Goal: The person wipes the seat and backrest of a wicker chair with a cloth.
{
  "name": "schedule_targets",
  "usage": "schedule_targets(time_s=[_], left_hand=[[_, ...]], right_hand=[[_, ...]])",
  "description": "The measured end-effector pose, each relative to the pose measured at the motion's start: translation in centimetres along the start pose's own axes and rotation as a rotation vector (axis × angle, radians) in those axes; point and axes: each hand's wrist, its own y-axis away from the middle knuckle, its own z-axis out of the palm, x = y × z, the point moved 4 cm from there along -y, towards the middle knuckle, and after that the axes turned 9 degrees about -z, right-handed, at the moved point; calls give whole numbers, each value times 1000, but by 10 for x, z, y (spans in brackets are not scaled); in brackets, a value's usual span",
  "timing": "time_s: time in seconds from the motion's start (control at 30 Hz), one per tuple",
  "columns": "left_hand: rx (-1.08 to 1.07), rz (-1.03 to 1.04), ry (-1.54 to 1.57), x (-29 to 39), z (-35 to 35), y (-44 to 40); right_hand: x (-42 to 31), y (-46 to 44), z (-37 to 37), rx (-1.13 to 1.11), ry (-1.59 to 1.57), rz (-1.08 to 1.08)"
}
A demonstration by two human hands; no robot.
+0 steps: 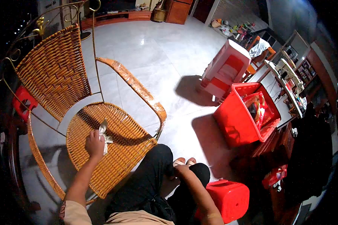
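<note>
My left hand [95, 144] is closed on a crumpled pale cloth [103, 132], pressed to the woven seat of a wicker chair [116, 161]. Whether the cloth is fabric or paper is hard to make out. The chair has a woven backrest [58, 67], a thin metal frame and an armrest [135, 84] wrapped in shiny clear film. My right hand [181, 171] hangs between my knees, near my feet. Its fingers are mostly hidden, and nothing shows in it.
To my right stands a red plastic stool [229, 200]. Beyond it are a large red bin [234, 116] with packaging inside and a white and red plastic item [229, 63]. A cluttered table [285, 86] is at the far right. Another red stool [22, 101] stands behind the chair.
</note>
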Motion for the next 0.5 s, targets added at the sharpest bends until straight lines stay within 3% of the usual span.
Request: schedule_targets(time_s=[0.2, 0.37, 0.47, 0.5], left_hand=[[49, 29, -34, -9, 16, 0], [53, 11, 2, -3, 8, 0], [50, 4, -9, -2, 5, 0], [53, 3, -6, -1, 5, 1]], right_hand=[[-17, -9, -13, 119, 45, -52], [-19, 2, -19, 389, 126, -48], [-20, -1, -1, 472, 195, -166], [-26, 5, 3, 693, 183, -181]])
